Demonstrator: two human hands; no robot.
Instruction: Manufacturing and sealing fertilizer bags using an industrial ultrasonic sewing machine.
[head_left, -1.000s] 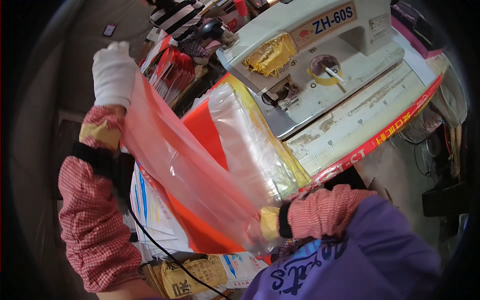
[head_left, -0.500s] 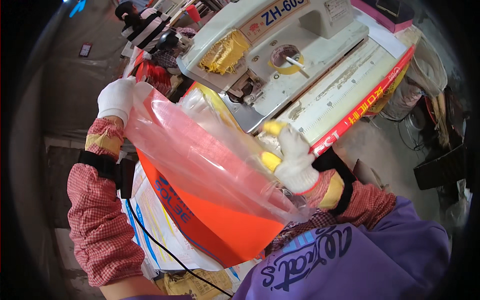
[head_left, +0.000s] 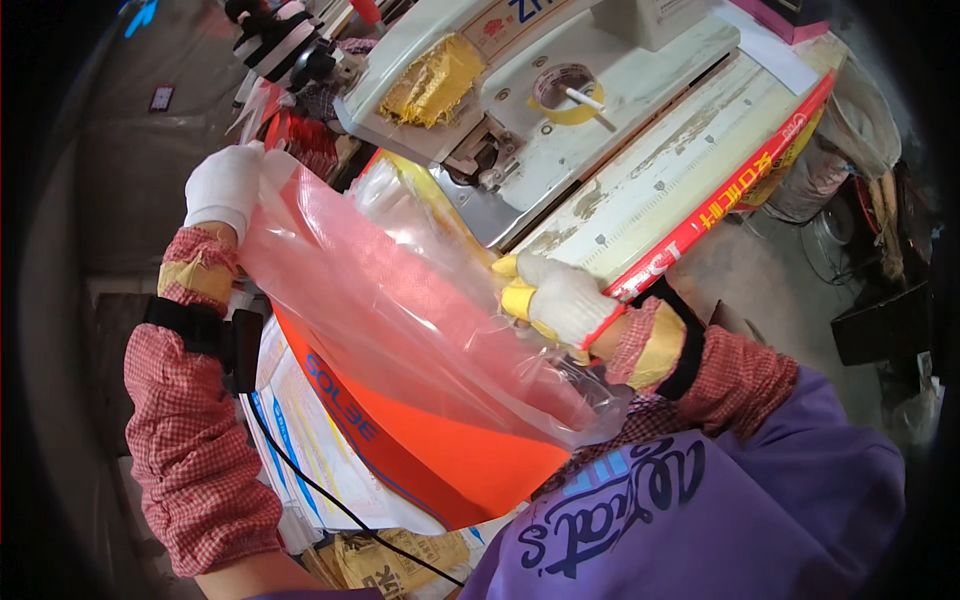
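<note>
"Where's the clear film?"

"The clear film [head_left: 380, 290] slants across mid-view, from ten o'clock to four, over an orange sack [head_left: 460, 460] at six."

"And the hands?"

"The left hand [head_left: 222, 185], at ten o'clock, has its gloved fingers closed on the film's upper corner. The right hand [head_left: 565, 300], at three, has half-curled fingers by the film's far edge; whether they hold it, I can't tell."

"Any room to move?"

"Bare floor [head_left: 765, 285] opens at three o'clock, beyond the table's red-edged strip [head_left: 715, 200]. Toward one, the sewing machine [head_left: 625, 40] crowds the right hand's side. A black cord [head_left: 325, 490] crosses at seven."

"What's changed?"

"Half a second ago the right thumb and finger stood wide apart; now they're closer together, nearer the film. The left grip matches."

"And the surface?"

"Worn and pale, with a tape roll [head_left: 565, 93] lying on the machine's base at one. White printed sacks [head_left: 305, 430] lie at eight; a person in stripes [head_left: 275, 45] is at eleven."
</note>
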